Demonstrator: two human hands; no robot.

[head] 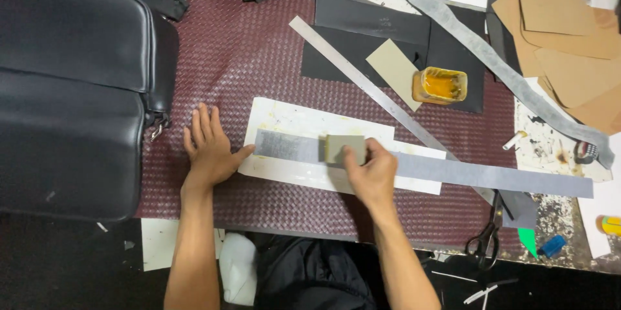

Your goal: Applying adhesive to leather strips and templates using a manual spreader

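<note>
A long grey strip (479,174) lies across a white sheet of paper (284,116) on a dark red woven mat (246,58). My right hand (370,174) grips a small beige card (343,148) and presses it onto the strip near its left part. My left hand (208,148) lies flat on the mat, fingers spread, with the thumb touching the paper's left edge beside the strip's end. An open tub of orange-yellow glue (441,85) stands behind the strip to the right.
A large black bag (71,90) fills the left side. A metal ruler (362,80) lies diagonally over black sheets (369,19). Brown cardboard patterns (569,32) are stacked at the right; black scissors (486,235) lie at the front right edge.
</note>
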